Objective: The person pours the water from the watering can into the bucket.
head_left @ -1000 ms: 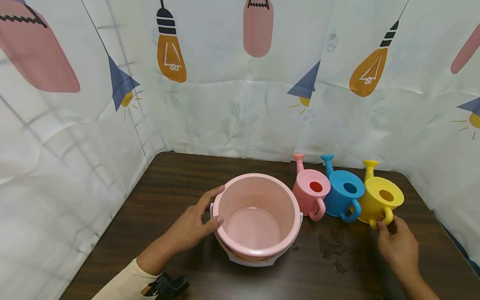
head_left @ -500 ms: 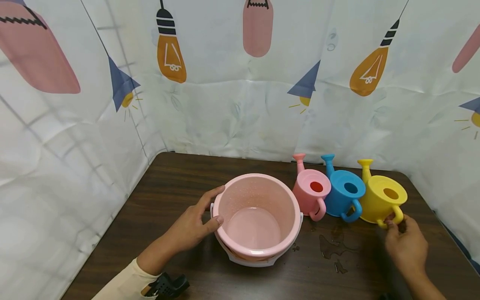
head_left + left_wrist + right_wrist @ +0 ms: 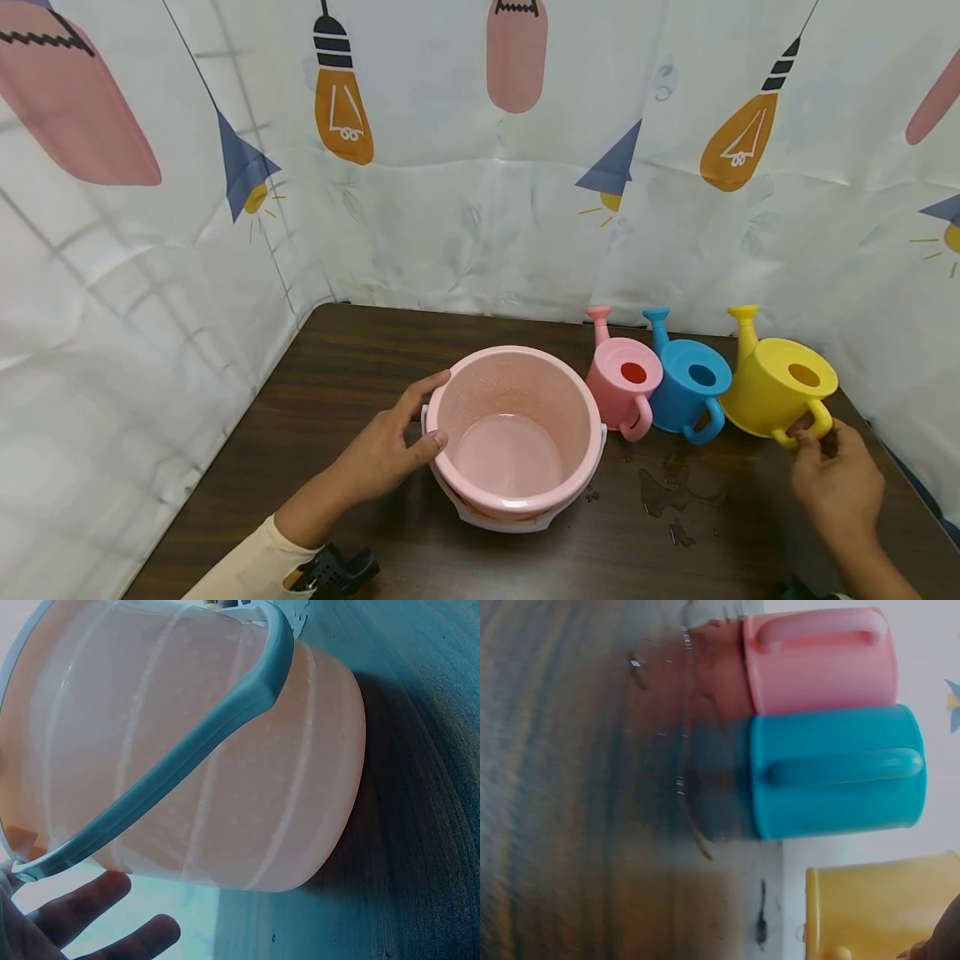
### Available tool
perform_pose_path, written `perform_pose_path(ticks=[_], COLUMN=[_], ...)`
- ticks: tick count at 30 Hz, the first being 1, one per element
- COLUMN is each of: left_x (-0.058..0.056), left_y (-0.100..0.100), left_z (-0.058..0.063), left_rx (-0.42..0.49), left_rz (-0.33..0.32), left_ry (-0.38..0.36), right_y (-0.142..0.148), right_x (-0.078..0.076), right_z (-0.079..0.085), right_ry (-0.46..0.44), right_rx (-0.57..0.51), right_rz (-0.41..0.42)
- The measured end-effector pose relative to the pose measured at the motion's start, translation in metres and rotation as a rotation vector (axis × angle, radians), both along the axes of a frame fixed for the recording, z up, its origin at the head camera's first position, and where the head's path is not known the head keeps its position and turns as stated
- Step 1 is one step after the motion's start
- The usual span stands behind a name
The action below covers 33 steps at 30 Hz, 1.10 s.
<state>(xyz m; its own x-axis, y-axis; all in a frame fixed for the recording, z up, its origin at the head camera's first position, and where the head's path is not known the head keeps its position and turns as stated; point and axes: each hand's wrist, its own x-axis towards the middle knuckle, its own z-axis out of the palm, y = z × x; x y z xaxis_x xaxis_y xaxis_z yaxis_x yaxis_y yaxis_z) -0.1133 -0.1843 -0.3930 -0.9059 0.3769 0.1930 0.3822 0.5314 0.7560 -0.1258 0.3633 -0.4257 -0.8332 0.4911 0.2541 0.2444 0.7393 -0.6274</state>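
A pink bucket (image 3: pixel 517 492) with a pale handle (image 3: pixel 187 754) stands on the table. My left hand (image 3: pixel 393 446) rests against its left rim, thumb and forefinger touching the edge; in the left wrist view two fingers lie off the wall. My right hand (image 3: pixel 840 479) holds a yellow watering can (image 3: pixel 765 392) by its handle. In the right wrist view that can's base appears raised off the table. Left of it, a blue watering can (image 3: pixel 682 396) and a pink watering can (image 3: pixel 615 392) stand side by side, close to the bucket.
The dark wooden table (image 3: pixel 360 358) has a small puddle of water (image 3: pixel 667 496) in front of the cans. A white cloth (image 3: pixel 450 225) printed with lamps hangs behind and on the left, close to the table's back edge.
The yellow watering can has moved right and then up, away from the blue one, with my right hand on its handle. My left hand and the bucket have stayed put.
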Motion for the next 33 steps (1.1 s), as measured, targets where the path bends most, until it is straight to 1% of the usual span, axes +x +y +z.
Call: perform_pose_path(ticks=[4, 8, 13, 18, 25, 30, 33], left_x=[0.0, 0.0, 0.0, -0.001, 0.0, 0.0, 0.0], left_y=[0.0, 0.0, 0.0, 0.0, 0.0, 0.0, 0.0], left_z=[-0.001, -0.001, 0.0, 0.0, 0.0, 0.0, 0.0], left_rx=[-0.001, 0.0, 0.004, 0.001, -0.012, -0.013, -0.011], left_rz=[0.0, -0.001, -0.002, 0.007, 0.013, 0.014, 0.013], left_ry=[-0.006, -0.009, -0.008, -0.026, -0.021, -0.02, -0.025], right_y=[0.003, 0.005, 0.002, 0.0, -0.002, -0.004, -0.005], right_x=[-0.001, -0.002, -0.001, 0.001, 0.003, 0.004, 0.003], right_z=[0.009, 0.017, 0.029, 0.043, 0.059, 0.068, 0.071], right_ry=[0.015, 0.032, 0.02, -0.004, 0.022, 0.059, 0.092], right_rx=[0.005, 0.037, 0.038, 0.034, 0.071, 0.015, -0.014], right_rz=[0.01, 0.002, -0.026, -0.039, -0.051, -0.044, -0.015])
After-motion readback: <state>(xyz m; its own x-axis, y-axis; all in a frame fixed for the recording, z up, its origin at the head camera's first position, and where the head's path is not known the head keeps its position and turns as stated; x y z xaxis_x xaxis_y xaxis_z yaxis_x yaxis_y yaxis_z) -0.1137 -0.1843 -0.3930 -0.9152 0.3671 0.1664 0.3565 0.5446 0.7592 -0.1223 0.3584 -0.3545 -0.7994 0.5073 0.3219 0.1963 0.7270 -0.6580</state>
